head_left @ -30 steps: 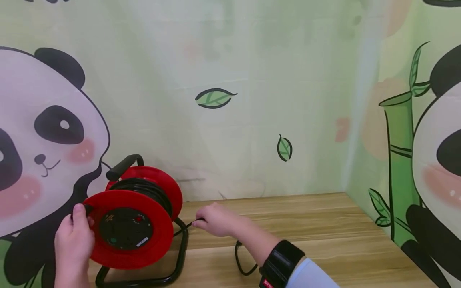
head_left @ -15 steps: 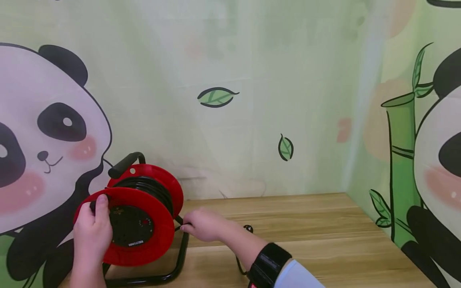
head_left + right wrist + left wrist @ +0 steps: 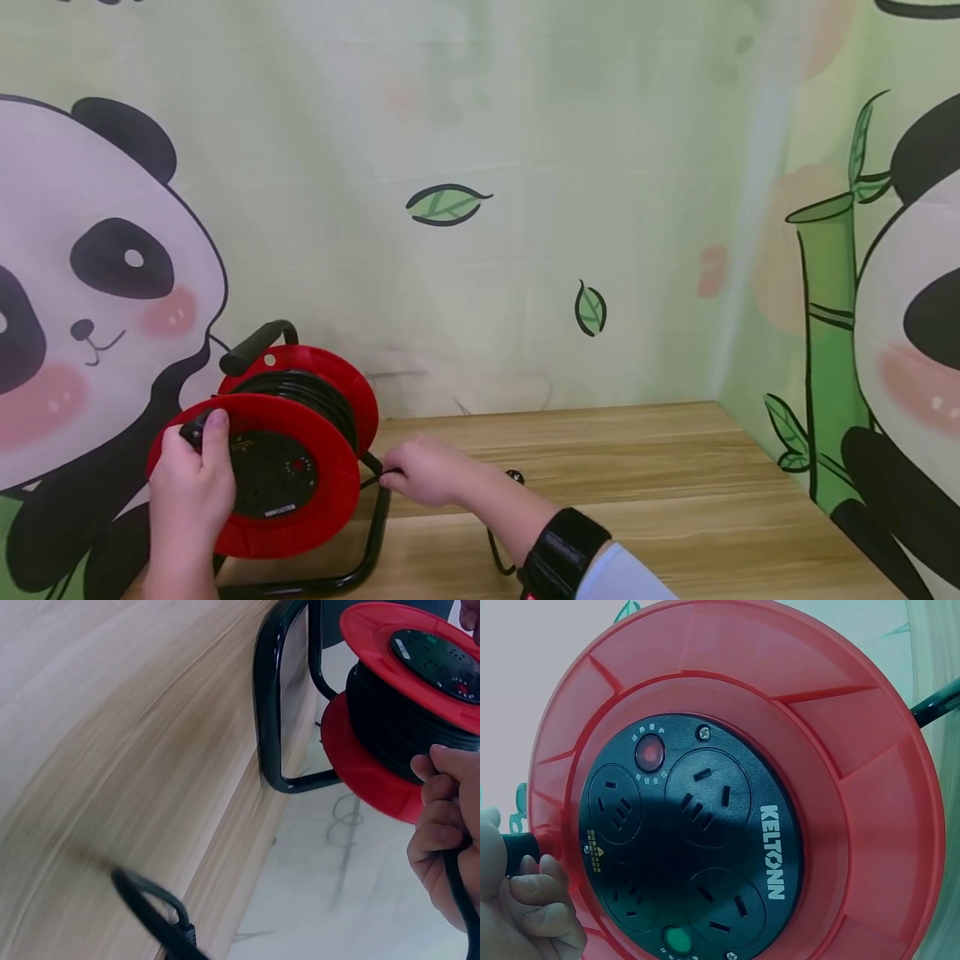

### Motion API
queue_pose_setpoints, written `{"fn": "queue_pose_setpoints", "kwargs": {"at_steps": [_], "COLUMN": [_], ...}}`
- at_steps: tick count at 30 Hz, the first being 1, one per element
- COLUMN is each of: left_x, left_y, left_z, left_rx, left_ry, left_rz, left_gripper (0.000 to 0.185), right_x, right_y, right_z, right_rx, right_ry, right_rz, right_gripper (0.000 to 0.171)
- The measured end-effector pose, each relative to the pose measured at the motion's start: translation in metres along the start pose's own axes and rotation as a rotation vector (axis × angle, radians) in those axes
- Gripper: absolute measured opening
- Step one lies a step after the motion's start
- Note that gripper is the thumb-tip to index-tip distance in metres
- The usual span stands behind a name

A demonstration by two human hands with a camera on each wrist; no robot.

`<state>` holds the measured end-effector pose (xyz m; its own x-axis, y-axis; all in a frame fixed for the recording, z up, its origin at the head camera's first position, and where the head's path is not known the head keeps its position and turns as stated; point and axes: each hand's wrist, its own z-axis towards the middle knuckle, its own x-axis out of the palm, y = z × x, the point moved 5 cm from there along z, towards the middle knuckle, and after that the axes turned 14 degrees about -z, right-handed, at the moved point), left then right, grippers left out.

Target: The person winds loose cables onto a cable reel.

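The round red plastic cable reel (image 3: 273,458) on its black tube stand (image 3: 371,533) sits between the hands, axle pointing toward the person. The left hand (image 3: 191,492) grips its black crank knob (image 3: 517,853); the right hand (image 3: 423,471), just beside, pinches the black cord (image 3: 459,889) trailing along the wooden table (image 3: 675,500).

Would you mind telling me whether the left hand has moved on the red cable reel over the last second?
Yes. The left hand has gone up the round red plastic cable reel's rim, from left of the black socket panel to its upper left.
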<state>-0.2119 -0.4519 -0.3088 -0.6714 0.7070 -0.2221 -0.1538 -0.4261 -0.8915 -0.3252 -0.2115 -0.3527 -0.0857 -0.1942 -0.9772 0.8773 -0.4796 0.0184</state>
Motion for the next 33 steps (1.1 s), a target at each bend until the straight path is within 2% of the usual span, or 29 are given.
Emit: {"fn": "queue_pose_setpoints", "kwargs": {"at_steps": [7, 10, 14, 16, 18, 22, 24, 28, 33], "left_x": [-0.004, -0.007, -0.012, -0.013, -0.014, -0.01, -0.008, -0.009, -0.01], "left_y": [0.003, 0.005, 0.008, 0.009, 0.009, 0.009, 0.008, 0.008, 0.009], "left_z": [0.003, 0.004, 0.007, 0.007, 0.008, 0.007, 0.007, 0.006, 0.004], "left_rx": [-0.021, -0.041, -0.07, -0.081, -0.087, -0.084, -0.076, -0.07, -0.102], "left_ry": [-0.027, -0.041, -0.062, -0.068, -0.07, -0.062, -0.058, -0.054, -0.054], "left_rz": [0.001, 0.016, 0.041, 0.05, 0.051, 0.052, 0.056, 0.064, 0.075], "left_gripper": [0.069, 0.069, 0.071, 0.072, 0.072, 0.072, 0.07, 0.068, 0.069], "right_x": [0.003, 0.003, -0.001, -0.005, -0.007, -0.007, -0.007, -0.004, 0.006], "right_y": [-0.023, -0.036, -0.05, -0.061, -0.075, -0.105, -0.118, -0.14, -0.157], "right_z": [-0.018, -0.031, -0.051, -0.061, -0.072, -0.096, -0.108, -0.129, -0.15], "right_rx": [0.037, 0.061, 0.088, 0.112, 0.129, 0.138, 0.143, 0.211, 0.286], "right_ry": [0.026, 0.038, 0.031, 0.015, -0.021, -0.096, -0.131, -0.204, -0.21], "right_rz": [0.063, -0.009, -0.174, -0.22, -0.219, -0.113, -0.024, 0.147, 0.373], "right_gripper": [0.011, 0.009, 0.006, 0.012, 0.02, 0.029, 0.031, 0.036, 0.035]}}
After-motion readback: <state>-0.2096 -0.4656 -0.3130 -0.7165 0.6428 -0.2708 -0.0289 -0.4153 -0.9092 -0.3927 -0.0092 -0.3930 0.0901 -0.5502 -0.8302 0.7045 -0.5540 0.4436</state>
